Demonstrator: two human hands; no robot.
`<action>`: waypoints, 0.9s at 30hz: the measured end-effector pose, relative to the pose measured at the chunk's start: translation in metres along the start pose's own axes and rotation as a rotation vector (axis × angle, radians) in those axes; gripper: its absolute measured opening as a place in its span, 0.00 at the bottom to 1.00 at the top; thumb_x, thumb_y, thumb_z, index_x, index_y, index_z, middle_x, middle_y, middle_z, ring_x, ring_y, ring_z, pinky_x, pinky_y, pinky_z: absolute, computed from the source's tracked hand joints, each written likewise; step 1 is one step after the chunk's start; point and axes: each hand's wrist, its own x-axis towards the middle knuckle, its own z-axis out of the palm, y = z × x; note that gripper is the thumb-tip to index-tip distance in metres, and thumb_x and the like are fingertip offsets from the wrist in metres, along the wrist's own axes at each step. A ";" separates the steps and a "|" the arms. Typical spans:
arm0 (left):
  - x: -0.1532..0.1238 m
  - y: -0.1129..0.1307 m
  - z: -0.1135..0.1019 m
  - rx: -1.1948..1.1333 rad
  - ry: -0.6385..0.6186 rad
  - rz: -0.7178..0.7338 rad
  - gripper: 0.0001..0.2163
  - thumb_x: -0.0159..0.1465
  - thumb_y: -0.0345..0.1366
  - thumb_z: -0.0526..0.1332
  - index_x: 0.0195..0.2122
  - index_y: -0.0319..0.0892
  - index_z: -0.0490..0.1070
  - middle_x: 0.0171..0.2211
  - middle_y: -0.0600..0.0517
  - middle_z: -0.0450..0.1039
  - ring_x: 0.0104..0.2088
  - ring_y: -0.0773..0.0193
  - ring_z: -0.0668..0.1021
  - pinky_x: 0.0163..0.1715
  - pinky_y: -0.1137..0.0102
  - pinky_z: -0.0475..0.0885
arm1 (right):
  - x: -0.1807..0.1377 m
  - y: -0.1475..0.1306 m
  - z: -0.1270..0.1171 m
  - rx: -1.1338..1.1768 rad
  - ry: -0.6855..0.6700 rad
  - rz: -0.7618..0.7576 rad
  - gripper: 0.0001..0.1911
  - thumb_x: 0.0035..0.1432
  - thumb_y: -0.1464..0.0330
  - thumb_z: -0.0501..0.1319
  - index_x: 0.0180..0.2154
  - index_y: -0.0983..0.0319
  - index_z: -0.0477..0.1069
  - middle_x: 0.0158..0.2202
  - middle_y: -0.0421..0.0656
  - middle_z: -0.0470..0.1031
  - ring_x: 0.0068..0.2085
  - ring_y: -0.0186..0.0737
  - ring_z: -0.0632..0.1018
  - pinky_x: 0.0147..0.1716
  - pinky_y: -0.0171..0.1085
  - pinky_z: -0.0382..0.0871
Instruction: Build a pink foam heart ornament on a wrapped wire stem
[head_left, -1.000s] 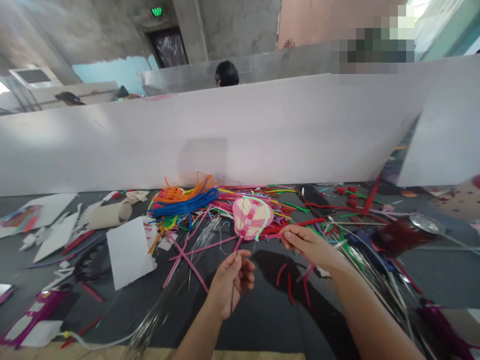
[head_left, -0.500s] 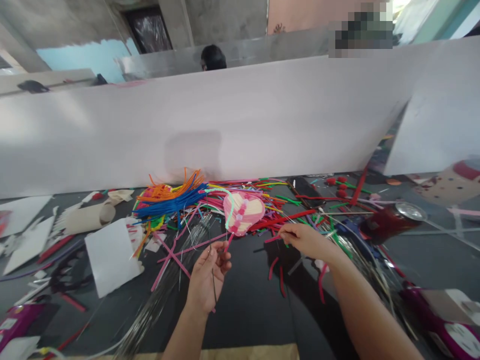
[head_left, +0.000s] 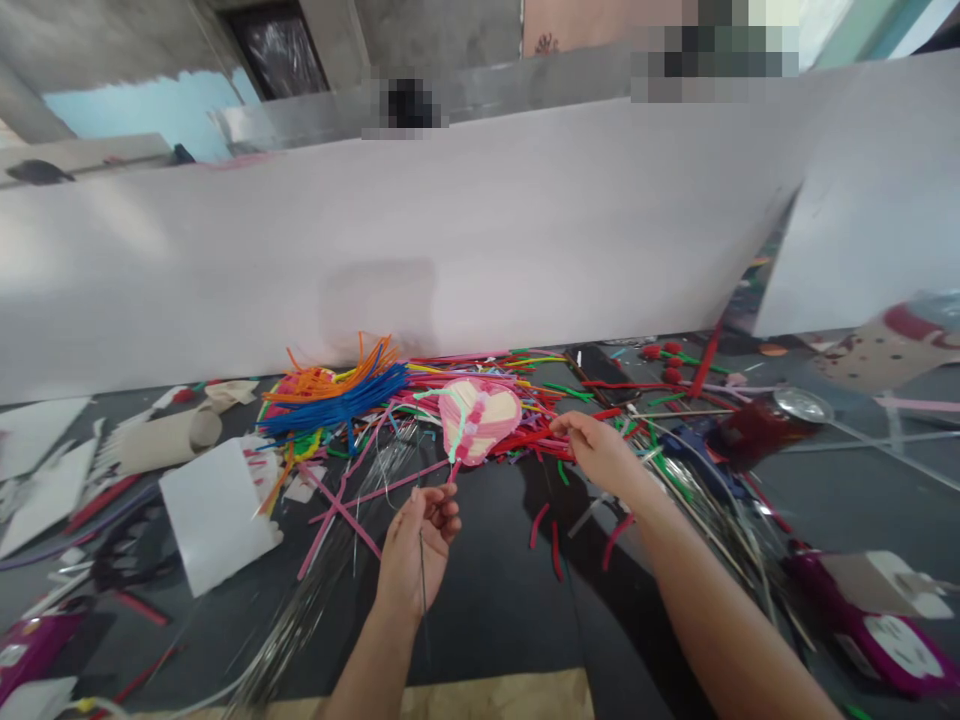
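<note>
My left hand (head_left: 420,545) is closed on the pink stem of a heart-shaped pipe-cleaner piece (head_left: 487,420), pink at the rim with a cream middle. A light green pipe cleaner (head_left: 459,425) runs along the heart's left side. Against the same palm lies a thin dark wire (head_left: 423,580), pointing down. My right hand (head_left: 596,450) is at the right of the heart, its thumb and fingertips drawn together beside red pipe cleaners (head_left: 525,440) in the pile. What those fingertips hold, if anything, is too small to make out. Short red pipe-cleaner pieces (head_left: 556,550) lie below it.
Orange and blue pipe-cleaner bundles (head_left: 337,405), a cardboard tube (head_left: 169,440) and a white sheet (head_left: 214,515) lie to the left. Thin wires (head_left: 300,610) spread at the front. On the right are a red can (head_left: 769,430) and a purple device (head_left: 877,630). A white partition (head_left: 525,240) stands behind.
My right hand has moved up towards the pile, and the short pink piece at its fingertips no longer shows there. My left hand still holds the heart. The view has shifted slightly.
</note>
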 end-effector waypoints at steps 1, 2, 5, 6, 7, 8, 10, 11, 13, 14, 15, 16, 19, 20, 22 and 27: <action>0.000 0.000 0.000 0.010 0.000 0.008 0.12 0.50 0.42 0.69 0.27 0.37 0.74 0.33 0.48 0.78 0.28 0.68 0.76 0.26 0.75 0.72 | 0.001 0.001 0.003 0.006 0.001 0.007 0.12 0.55 0.71 0.51 0.36 0.60 0.72 0.36 0.45 0.76 0.37 0.42 0.76 0.38 0.38 0.66; 0.000 0.000 0.000 0.019 0.000 0.012 0.12 0.51 0.41 0.69 0.28 0.37 0.73 0.33 0.49 0.78 0.28 0.68 0.76 0.26 0.75 0.72 | 0.001 0.002 0.006 0.010 0.001 0.013 0.12 0.55 0.70 0.52 0.38 0.60 0.72 0.37 0.46 0.77 0.39 0.42 0.76 0.39 0.39 0.66; 0.000 -0.001 0.001 0.032 0.002 0.011 0.10 0.51 0.38 0.69 0.29 0.38 0.73 0.33 0.49 0.77 0.28 0.69 0.76 0.26 0.76 0.72 | 0.003 0.005 0.017 0.033 0.001 0.032 0.13 0.55 0.67 0.53 0.40 0.61 0.72 0.38 0.47 0.77 0.39 0.44 0.76 0.38 0.40 0.67; 0.000 -0.001 0.001 0.032 0.003 0.008 0.10 0.51 0.38 0.70 0.29 0.38 0.73 0.33 0.49 0.77 0.28 0.69 0.76 0.26 0.76 0.72 | 0.003 0.007 0.020 0.043 -0.002 0.038 0.13 0.56 0.66 0.54 0.40 0.61 0.72 0.36 0.47 0.77 0.38 0.44 0.76 0.37 0.40 0.67; 0.000 -0.001 0.002 0.032 0.003 0.005 0.10 0.50 0.38 0.70 0.29 0.37 0.73 0.33 0.49 0.77 0.28 0.69 0.76 0.26 0.76 0.73 | 0.004 0.007 0.023 0.055 -0.005 0.045 0.13 0.56 0.65 0.54 0.40 0.61 0.73 0.34 0.46 0.77 0.37 0.44 0.76 0.36 0.40 0.68; 0.000 -0.001 0.002 0.033 0.005 0.002 0.10 0.50 0.37 0.70 0.29 0.37 0.73 0.33 0.49 0.77 0.28 0.69 0.76 0.26 0.76 0.73 | 0.005 0.008 0.026 0.066 -0.009 0.051 0.13 0.56 0.64 0.54 0.40 0.61 0.73 0.32 0.45 0.76 0.35 0.44 0.76 0.34 0.40 0.67; 0.000 -0.002 0.002 0.036 0.008 -0.003 0.10 0.50 0.37 0.69 0.29 0.37 0.73 0.33 0.50 0.77 0.28 0.70 0.76 0.26 0.76 0.73 | 0.008 0.008 0.031 0.093 -0.013 0.064 0.13 0.56 0.64 0.54 0.39 0.61 0.73 0.29 0.43 0.75 0.34 0.43 0.75 0.33 0.39 0.67; 0.000 -0.002 0.002 0.039 0.006 -0.006 0.10 0.50 0.37 0.69 0.29 0.37 0.73 0.33 0.50 0.77 0.28 0.70 0.76 0.26 0.76 0.73 | 0.010 0.007 0.032 0.108 -0.014 0.071 0.13 0.56 0.64 0.54 0.39 0.60 0.73 0.28 0.43 0.75 0.33 0.42 0.75 0.33 0.39 0.67; 0.000 -0.004 0.001 0.047 -0.002 -0.008 0.10 0.50 0.37 0.70 0.29 0.37 0.72 0.33 0.50 0.77 0.28 0.70 0.76 0.26 0.76 0.73 | 0.016 0.004 0.033 0.143 -0.013 0.082 0.13 0.56 0.64 0.55 0.40 0.60 0.73 0.26 0.42 0.74 0.31 0.42 0.75 0.32 0.39 0.66; 0.001 -0.005 0.001 0.051 -0.005 -0.008 0.10 0.50 0.37 0.70 0.29 0.37 0.72 0.33 0.49 0.77 0.28 0.70 0.76 0.26 0.76 0.73 | 0.018 0.002 0.033 0.165 -0.013 0.088 0.13 0.56 0.64 0.55 0.40 0.60 0.73 0.26 0.42 0.74 0.30 0.41 0.74 0.32 0.38 0.66; 0.001 -0.006 0.001 0.056 -0.008 -0.007 0.11 0.50 0.38 0.70 0.29 0.37 0.72 0.34 0.49 0.77 0.28 0.70 0.76 0.26 0.76 0.73 | 0.020 -0.001 0.032 0.191 -0.016 0.095 0.14 0.56 0.64 0.54 0.41 0.61 0.73 0.25 0.42 0.73 0.29 0.40 0.74 0.30 0.38 0.66; 0.000 -0.006 0.001 0.060 -0.010 -0.006 0.11 0.50 0.38 0.70 0.29 0.37 0.72 0.34 0.49 0.77 0.28 0.69 0.76 0.26 0.76 0.73 | 0.021 -0.004 0.032 0.222 -0.021 0.102 0.15 0.56 0.63 0.54 0.43 0.61 0.72 0.25 0.41 0.73 0.27 0.39 0.73 0.28 0.37 0.66; -0.002 -0.009 0.003 0.068 -0.021 -0.014 0.11 0.50 0.39 0.70 0.30 0.37 0.73 0.34 0.49 0.77 0.28 0.69 0.76 0.26 0.75 0.72 | 0.016 -0.015 0.033 0.326 -0.064 0.124 0.17 0.58 0.60 0.52 0.45 0.61 0.70 0.23 0.39 0.70 0.23 0.36 0.71 0.23 0.35 0.65; -0.003 -0.010 0.004 0.070 -0.028 -0.019 0.11 0.50 0.39 0.70 0.30 0.37 0.72 0.34 0.49 0.77 0.28 0.69 0.76 0.26 0.75 0.72 | 0.012 -0.020 0.034 0.354 -0.086 0.127 0.17 0.58 0.59 0.53 0.44 0.62 0.70 0.23 0.39 0.69 0.23 0.35 0.71 0.22 0.34 0.65; -0.005 -0.013 0.006 0.077 -0.039 -0.032 0.12 0.50 0.39 0.70 0.29 0.37 0.72 0.34 0.49 0.77 0.28 0.69 0.76 0.26 0.75 0.72 | 0.001 -0.029 0.040 0.422 -0.152 0.131 0.17 0.57 0.58 0.54 0.40 0.62 0.71 0.23 0.38 0.69 0.23 0.34 0.70 0.22 0.33 0.64; -0.011 -0.020 0.008 0.115 -0.058 -0.058 0.12 0.51 0.40 0.69 0.29 0.38 0.72 0.35 0.48 0.77 0.28 0.68 0.76 0.27 0.74 0.72 | -0.028 -0.045 0.060 0.761 -0.323 0.224 0.17 0.50 0.56 0.63 0.37 0.62 0.72 0.31 0.40 0.73 0.23 0.29 0.69 0.22 0.31 0.62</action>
